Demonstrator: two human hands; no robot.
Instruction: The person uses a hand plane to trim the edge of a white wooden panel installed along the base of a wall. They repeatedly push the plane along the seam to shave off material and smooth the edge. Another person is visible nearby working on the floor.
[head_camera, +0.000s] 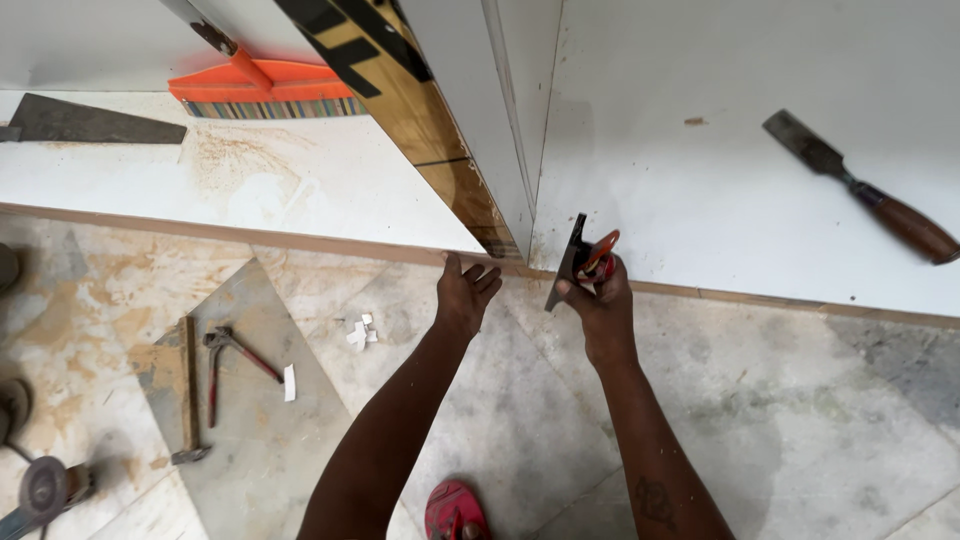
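My right hand (600, 300) grips a small dark hand plane with a red handle (583, 258), held against the brown edge of a white board (720, 200) that lies flat at the right. My left hand (465, 295) rests with fingers apart on the board edge just below an upright white panel with a brown and black face (470, 120). The two hands are about a hand's width apart.
A wood-handled chisel (865, 190) lies on the right board. An orange brush (265, 88) and a saw blade (85, 120) lie on the left board. Pincers (235, 355), a hammer (188, 390) and a grinder (45, 490) lie on the dusty floor. A red sandal (455, 510) shows below.
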